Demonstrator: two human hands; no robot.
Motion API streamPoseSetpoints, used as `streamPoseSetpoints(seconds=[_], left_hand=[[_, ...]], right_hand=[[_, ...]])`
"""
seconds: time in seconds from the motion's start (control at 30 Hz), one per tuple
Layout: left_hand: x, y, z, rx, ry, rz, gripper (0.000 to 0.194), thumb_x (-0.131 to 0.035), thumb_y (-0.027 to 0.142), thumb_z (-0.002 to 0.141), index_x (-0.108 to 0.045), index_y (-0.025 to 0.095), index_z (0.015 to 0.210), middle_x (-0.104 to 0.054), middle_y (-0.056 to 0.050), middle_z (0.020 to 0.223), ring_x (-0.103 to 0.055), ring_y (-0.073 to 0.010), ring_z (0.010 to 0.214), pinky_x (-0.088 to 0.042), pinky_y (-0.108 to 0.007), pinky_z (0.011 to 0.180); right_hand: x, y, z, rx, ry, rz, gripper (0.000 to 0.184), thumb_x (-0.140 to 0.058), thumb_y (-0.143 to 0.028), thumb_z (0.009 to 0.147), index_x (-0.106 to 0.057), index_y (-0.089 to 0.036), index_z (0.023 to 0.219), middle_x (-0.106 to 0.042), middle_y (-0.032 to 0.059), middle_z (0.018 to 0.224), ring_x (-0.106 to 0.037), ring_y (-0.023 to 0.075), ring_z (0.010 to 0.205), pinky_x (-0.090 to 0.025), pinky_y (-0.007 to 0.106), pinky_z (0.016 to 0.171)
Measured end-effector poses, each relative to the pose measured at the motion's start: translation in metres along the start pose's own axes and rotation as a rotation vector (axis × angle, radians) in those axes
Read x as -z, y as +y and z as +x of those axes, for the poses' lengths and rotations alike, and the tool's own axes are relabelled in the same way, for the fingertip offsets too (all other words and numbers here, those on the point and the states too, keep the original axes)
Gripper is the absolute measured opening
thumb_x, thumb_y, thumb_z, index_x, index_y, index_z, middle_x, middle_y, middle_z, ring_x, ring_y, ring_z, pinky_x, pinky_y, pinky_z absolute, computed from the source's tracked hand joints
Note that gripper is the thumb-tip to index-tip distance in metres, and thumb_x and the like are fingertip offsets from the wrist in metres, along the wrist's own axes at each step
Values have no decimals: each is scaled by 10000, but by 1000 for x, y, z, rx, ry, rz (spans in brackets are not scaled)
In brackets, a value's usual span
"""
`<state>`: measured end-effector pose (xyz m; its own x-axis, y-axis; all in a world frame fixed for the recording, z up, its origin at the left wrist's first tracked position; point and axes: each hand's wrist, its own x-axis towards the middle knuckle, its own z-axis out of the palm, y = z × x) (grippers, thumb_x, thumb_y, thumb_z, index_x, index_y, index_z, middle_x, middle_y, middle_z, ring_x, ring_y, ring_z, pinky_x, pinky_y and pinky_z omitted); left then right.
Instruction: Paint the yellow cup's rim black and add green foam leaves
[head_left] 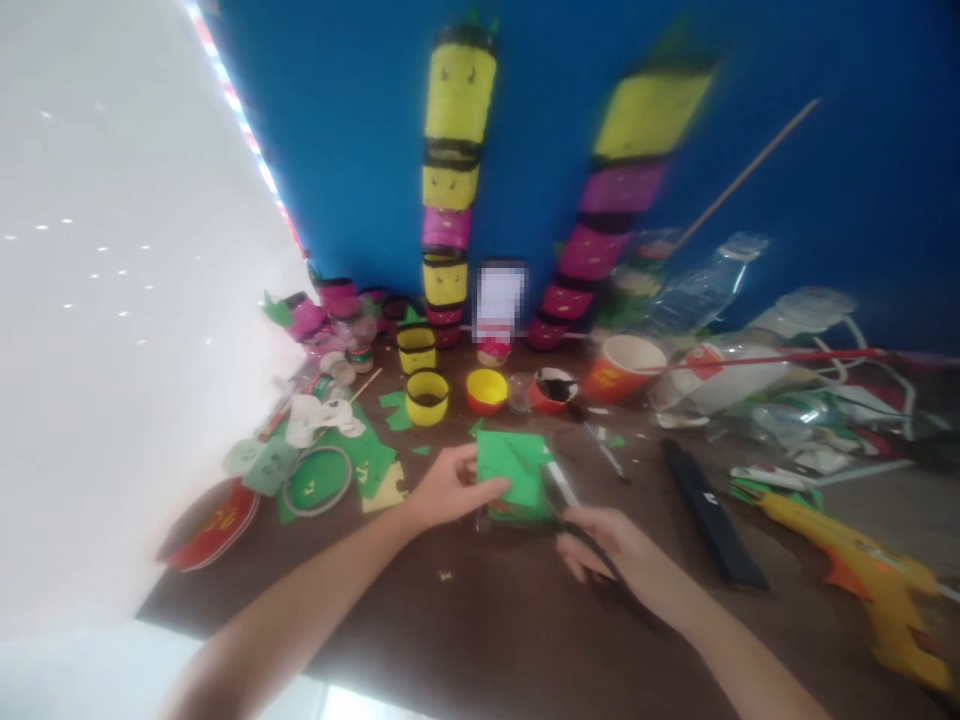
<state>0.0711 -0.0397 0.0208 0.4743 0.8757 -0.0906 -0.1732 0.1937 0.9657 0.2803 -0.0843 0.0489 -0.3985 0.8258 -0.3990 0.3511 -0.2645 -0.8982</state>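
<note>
The small red bowl (486,403) with the yellow inside stands on the dark surface (420,645), and the green paper (519,458) is held just in front of it, on the person's side. The left hand (448,487), in front of the bowl and a little to its left, has its grip pinching the paper, thumb laid over the face. The right hand (606,552), in front of the bowl and to its right, has its grip closed round the dark handles of the scissors (562,485); their pale blade points at the paper's right edge, too blurred to tell whether it bites in. Just left of the bowl sits a yellow ring (427,412) banded in black, and farther left and nearer the person a grey hoop (349,482) lies among green scraps (379,455). Right of the bowl come a paint cup (546,403) with something black inside, then a larger paper cup (609,382). Well to the bowl's right and nearer the person lie a black bar (709,512) and a yellow glue gun (862,555). Behind the bowl, two towers rise, a left one (459,95) and a right one (600,205), in yellow and pink.
</note>
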Motion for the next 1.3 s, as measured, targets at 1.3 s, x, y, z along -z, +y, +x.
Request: streamPoseSetpoints(seconds=[1.3], left_hand=[[1,1,1,55,0,-25,442,-725,404,637,-589,119,947,-680,-38,759,-659,-162,626,-561,-303,622]], right_hand=[[0,5,3,60,9,-48,559,-436,-722,715,-400,-194,534,-429,-29,461,-400,101,476,-293,255,497]])
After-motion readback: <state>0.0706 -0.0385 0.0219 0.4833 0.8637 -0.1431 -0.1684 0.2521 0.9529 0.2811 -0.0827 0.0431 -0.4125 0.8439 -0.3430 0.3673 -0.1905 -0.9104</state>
